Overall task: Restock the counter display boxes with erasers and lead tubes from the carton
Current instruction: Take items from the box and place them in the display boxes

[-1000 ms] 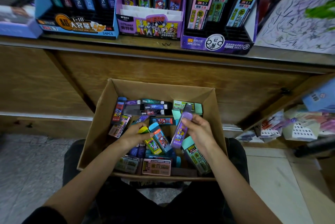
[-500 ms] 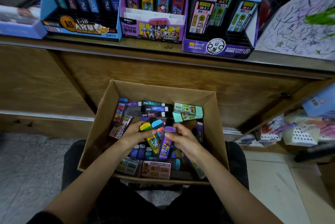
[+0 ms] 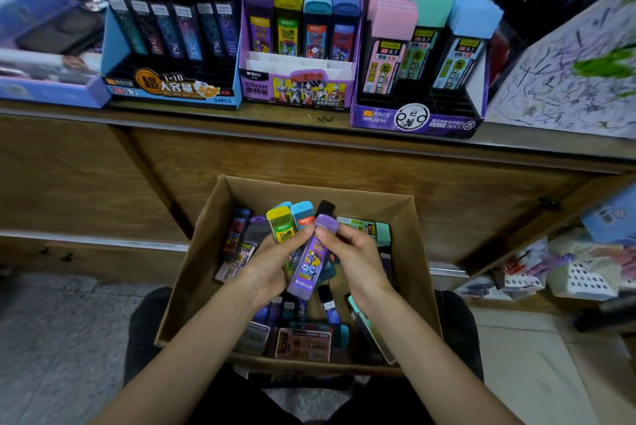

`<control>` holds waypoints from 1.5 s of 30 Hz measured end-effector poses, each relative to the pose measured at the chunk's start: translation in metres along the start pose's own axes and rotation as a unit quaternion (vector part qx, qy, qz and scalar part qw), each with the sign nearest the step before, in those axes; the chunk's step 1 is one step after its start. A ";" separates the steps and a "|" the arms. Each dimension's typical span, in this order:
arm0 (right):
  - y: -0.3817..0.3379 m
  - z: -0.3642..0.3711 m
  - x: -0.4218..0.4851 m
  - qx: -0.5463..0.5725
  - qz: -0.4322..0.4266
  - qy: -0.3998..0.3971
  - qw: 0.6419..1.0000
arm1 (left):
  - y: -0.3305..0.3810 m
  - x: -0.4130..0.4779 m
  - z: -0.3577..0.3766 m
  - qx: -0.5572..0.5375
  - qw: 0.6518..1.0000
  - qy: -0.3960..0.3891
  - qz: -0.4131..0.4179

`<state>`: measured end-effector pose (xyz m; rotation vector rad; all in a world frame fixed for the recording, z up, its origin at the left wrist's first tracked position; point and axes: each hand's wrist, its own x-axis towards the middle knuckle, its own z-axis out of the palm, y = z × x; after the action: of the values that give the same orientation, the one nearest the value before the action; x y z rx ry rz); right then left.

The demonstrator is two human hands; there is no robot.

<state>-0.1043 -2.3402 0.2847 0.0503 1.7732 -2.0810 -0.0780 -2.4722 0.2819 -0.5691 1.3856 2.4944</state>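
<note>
Several lead tubes point(image 3: 281, 225) stand half hidden by the left hand point(image 3: 266, 264).

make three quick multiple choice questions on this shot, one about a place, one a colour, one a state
1. Where does the carton sit?
A. on a shelf
B. on the person's lap
C. on the floor

2. What colour is the cap of the tube that the right hand pinches?
A. purple
B. yellow
C. pink

3. What is the left hand doing?
A. open, holding nothing
B. pressing the carton wall
C. gripping the yellow-capped tube and the blue-capped tube

Answers
1. B: dark trousers show on both sides of the carton.
2. A: the cap pinched at the top is purple.
3. C: both tubes stand up out of its grip.
</note>
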 end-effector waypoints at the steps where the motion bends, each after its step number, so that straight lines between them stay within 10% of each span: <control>1: -0.007 0.001 -0.002 -0.026 -0.015 -0.006 1.000 | 0.004 -0.002 0.000 -0.006 1.000 -0.006 0.002; 17: -0.128 -0.003 0.015 -0.171 -0.191 -0.023 0.966 | 0.091 -0.031 0.010 0.066 0.987 -0.005 0.143; 38: -0.256 0.110 0.132 -0.397 -0.376 -0.003 0.837 | 0.170 -0.048 -0.013 0.044 0.961 0.088 0.260; 41: -0.249 0.113 0.131 -0.477 -0.395 0.000 0.785 | 0.170 -0.051 -0.020 0.040 0.964 0.088 0.249; 45: -0.235 0.113 0.131 -0.651 -0.471 0.062 0.593 | 0.171 -0.053 -0.026 0.040 0.964 0.089 0.246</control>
<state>-0.2749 -2.4584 0.4906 -1.4169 3.3479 -0.4645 -0.0902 -2.5847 0.4229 -0.4893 1.8859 2.7953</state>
